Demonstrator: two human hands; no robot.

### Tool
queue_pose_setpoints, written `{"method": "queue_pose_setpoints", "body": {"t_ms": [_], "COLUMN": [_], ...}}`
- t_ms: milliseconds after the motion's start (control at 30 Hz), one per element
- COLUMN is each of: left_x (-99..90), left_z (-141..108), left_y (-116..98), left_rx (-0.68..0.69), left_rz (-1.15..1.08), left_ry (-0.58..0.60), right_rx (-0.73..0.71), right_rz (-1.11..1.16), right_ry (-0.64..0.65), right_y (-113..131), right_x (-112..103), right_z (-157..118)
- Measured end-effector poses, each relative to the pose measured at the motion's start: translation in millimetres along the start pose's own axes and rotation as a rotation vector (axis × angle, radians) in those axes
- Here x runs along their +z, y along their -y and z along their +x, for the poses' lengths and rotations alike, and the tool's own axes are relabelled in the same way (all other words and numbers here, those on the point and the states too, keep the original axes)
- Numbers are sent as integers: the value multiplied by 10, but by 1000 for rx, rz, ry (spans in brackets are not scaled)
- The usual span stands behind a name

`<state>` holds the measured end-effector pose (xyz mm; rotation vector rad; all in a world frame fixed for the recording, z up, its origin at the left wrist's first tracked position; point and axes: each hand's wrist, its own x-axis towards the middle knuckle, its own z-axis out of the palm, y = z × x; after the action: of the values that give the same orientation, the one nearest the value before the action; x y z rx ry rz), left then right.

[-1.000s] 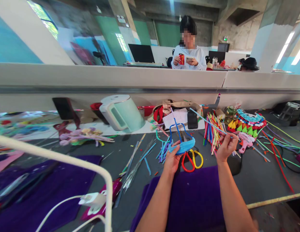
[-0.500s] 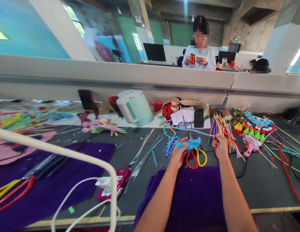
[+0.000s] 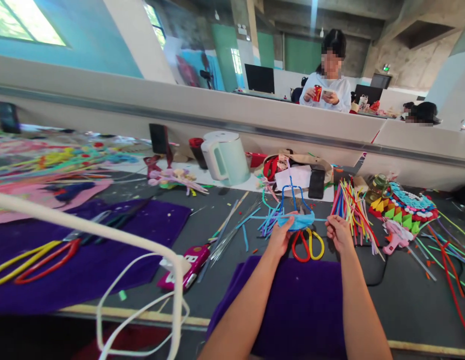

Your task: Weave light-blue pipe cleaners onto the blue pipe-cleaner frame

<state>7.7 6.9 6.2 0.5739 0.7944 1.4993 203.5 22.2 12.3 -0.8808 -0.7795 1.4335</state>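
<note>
The light-blue piece (image 3: 304,221) is gripped by the left hand (image 3: 280,239) above the table (image 3: 401,300). The light-blue strip (image 3: 320,220) is aligned left to right across it, its right end pinched by the right hand (image 3: 339,232); whether the left fingers also clamp the strip cannot be told.

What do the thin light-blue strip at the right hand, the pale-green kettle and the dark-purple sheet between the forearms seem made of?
Thin light-blue strip: perhaps fibre-covered wire; matte, straight, too fine to confirm.
Pale-green kettle: probably plastic outside; smooth, with a soft sheen.
Dark-purple sheet: likely fabric; matte, with soft folds along its left edge.
</note>
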Motion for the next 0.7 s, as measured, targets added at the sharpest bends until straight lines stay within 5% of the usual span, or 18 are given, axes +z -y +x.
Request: {"method": "queue_pose_setpoints", "body": {"t_ms": [533,700], "left_x": [-23,-49], "left_z": [-13,-17], "left_y": [31,75], "left_rx": [90,125], "left_rz": [74,128], "left_ry": [-41,-39], "right_rx": [-15,-80], "right_rz": [73,84], "right_ry": [-64,30], "right_y": [8,4], "right_x": [66,215], "right_z": [-3,-70]}}
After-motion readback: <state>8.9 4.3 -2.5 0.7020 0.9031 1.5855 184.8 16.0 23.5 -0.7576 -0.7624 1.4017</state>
